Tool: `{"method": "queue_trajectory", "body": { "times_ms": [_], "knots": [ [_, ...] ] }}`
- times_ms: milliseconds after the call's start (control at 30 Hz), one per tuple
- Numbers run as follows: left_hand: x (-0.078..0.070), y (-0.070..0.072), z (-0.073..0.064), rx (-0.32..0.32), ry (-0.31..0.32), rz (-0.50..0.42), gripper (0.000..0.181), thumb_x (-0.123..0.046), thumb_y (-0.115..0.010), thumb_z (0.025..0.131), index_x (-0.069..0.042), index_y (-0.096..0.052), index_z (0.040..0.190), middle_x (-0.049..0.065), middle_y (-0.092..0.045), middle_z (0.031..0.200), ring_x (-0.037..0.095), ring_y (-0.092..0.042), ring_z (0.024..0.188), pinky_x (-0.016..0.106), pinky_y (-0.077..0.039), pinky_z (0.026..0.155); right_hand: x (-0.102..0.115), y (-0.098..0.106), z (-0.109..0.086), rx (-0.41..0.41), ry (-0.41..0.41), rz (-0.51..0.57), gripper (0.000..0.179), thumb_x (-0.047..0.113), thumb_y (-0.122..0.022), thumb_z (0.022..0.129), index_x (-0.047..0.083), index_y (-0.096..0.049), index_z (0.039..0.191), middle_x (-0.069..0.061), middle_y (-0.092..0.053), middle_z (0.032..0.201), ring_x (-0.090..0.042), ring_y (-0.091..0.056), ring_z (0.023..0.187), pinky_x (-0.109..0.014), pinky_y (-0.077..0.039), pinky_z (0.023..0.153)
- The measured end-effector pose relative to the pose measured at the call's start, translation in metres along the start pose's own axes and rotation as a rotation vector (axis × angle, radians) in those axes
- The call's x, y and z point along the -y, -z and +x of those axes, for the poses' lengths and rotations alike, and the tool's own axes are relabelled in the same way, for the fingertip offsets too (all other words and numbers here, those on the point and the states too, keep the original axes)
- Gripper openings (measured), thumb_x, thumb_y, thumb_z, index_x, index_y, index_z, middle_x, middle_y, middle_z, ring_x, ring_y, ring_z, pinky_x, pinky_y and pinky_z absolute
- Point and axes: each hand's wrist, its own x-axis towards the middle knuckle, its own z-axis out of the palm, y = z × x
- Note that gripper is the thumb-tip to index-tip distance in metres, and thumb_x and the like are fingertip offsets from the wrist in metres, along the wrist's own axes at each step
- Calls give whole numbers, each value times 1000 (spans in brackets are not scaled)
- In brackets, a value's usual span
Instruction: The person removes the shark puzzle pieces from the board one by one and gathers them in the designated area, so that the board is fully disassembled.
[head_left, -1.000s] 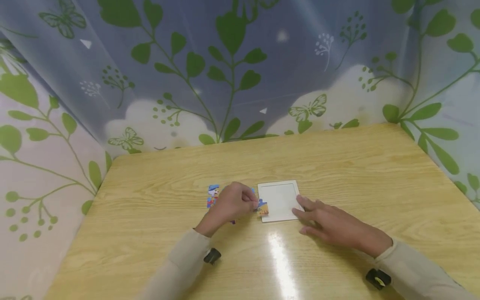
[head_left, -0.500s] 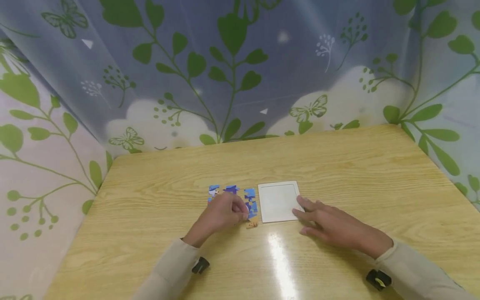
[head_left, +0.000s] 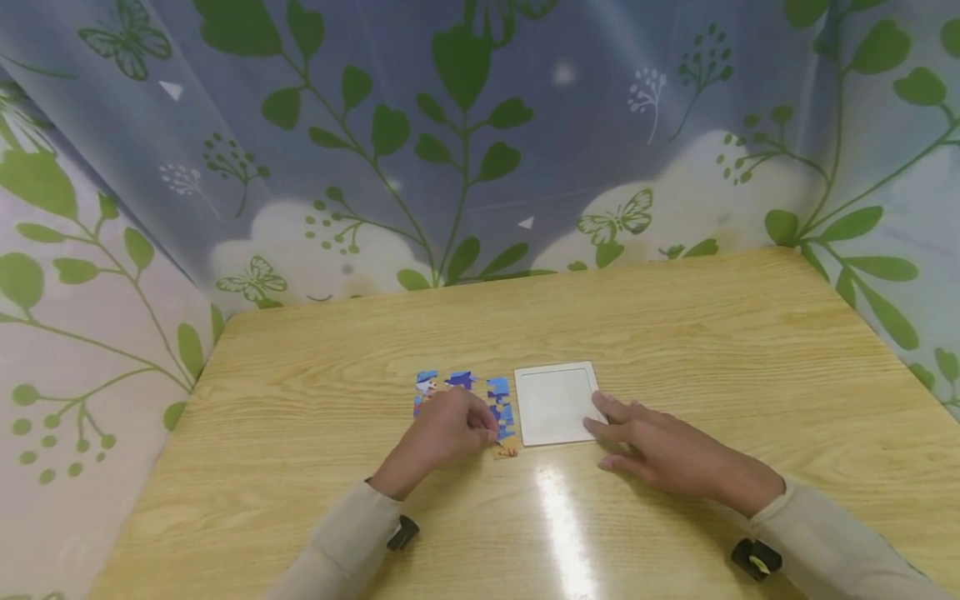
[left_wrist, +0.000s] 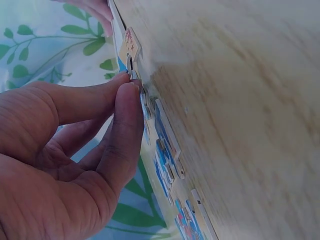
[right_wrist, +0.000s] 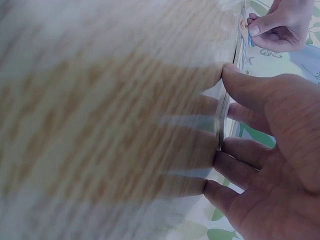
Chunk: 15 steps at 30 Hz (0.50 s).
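My left hand (head_left: pixel 450 425) pinches the edge of a jigsaw piece (head_left: pixel 506 452) between thumb and fingertips, low over the table. In the left wrist view this piece (left_wrist: pixel 130 45) shows an orange-tan face with small red marks. Blue jigsaw pieces (head_left: pixel 498 392) lie just beyond the fingertips, and others are partly hidden under the hand. To their right lies a flat white square puzzle tray (head_left: pixel 555 408) with a raised border. My right hand (head_left: pixel 660 442) rests at the tray's right edge, fingers loosely extended; in the right wrist view its fingertips (right_wrist: pixel 227 70) touch the edge and tabletop.
A wood-grain table (head_left: pixel 675 333) carries everything. Behind it hangs a blue and white curtain (head_left: pixel 525 125) printed with green leaves and butterflies, which also runs along both sides. Bright glare (head_left: pixel 562 525) streaks the table in front of the tray.
My left hand has drawn left and toward me from the tray's left edge, and the orange-tan piece now lies at the near right corner of the pieces. The right hand and tray stay put.
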Motion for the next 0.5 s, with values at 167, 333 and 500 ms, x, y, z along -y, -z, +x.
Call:
{"method": "queue_trajectory", "body": {
  "times_ms": [167, 333, 500],
  "knots": [
    [2, -1, 1, -7, -7, 6, 9, -5, -79, 84, -14, -77, 80, -7, -71, 76, 8, -61, 71, 31, -51, 70, 1, 0, 1, -5, 2, -3, 52, 28, -69, 97, -3, -58, 138, -31, -34, 153, -45, -41, 139, -63, -33, 108],
    [2, -1, 0, -8, 5, 14, 9, -7, -80, 85, -14, -78, 81, -7, -72, 77, 7, -61, 72, 32, -52, 73, 1, -1, 1, 0, -5, 1, 52, 25, -70, 96, -3, -57, 138, -30, -33, 154, -45, -40, 140, -62, -32, 109],
    [-1, 0, -3, -15, 11, 16, 5, -9, -80, 86, -12, -79, 83, -6, -73, 80, 8, -62, 74, 33, -52, 76, 1, 0, 1, -12, 3, 0, 52, 25, -71, 96, -3, -58, 138, -31, -35, 153, -44, -41, 139, -62, -33, 109]
  ]
}}
